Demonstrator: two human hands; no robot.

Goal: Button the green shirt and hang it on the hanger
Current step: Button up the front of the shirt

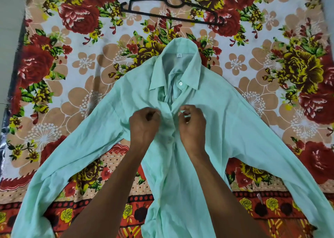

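A pale green shirt [226, 129] lies face up on a floral bedsheet, collar away from me and both sleeves spread out to the sides. My left hand [144, 124] pinches the left edge of the front placket, fingers curled. My right hand [192, 124] pinches the right edge just across from it. Two lower buttons below my hands look fastened. The collar area gapes open, with one white button [180, 83] showing there. A black plastic hanger [173, 12] lies flat beyond the collar, apart from the shirt.
The floral bedsheet [90, 60] covers nearly the whole view. A grey floor strip [10, 21] runs along the left edge of the bedding. The shirt sleeves reach toward both lower corners.
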